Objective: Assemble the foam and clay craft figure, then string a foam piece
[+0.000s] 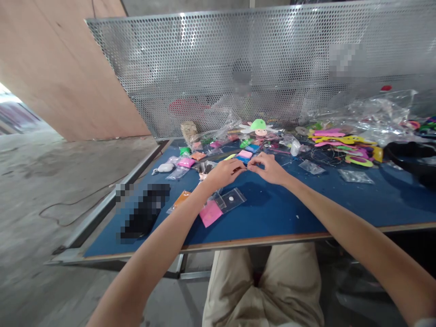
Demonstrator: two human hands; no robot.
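My left hand (226,172) and my right hand (269,169) meet over the middle of the blue table (272,209). Both are closed in a pinch, their fingertips almost touching; whatever lies between them is too small to make out. Just behind the fingers are a pink piece (244,154) and a blue packet (252,148). Under and beside my left forearm lie a pink sheet (210,213), a clear zip bag (235,199) with a small white disc, and an orange packet (182,198). Farther back stands a small figure with a green cap (259,124).
A perforated metal panel (204,59) closes off the back. Colourful foam cut-outs (344,141), clear plastic bags (378,113) and a black bowl-like object (413,159) lie to the right. On the left are a white earphone case (165,167) and a dark, pixelated object (146,211).
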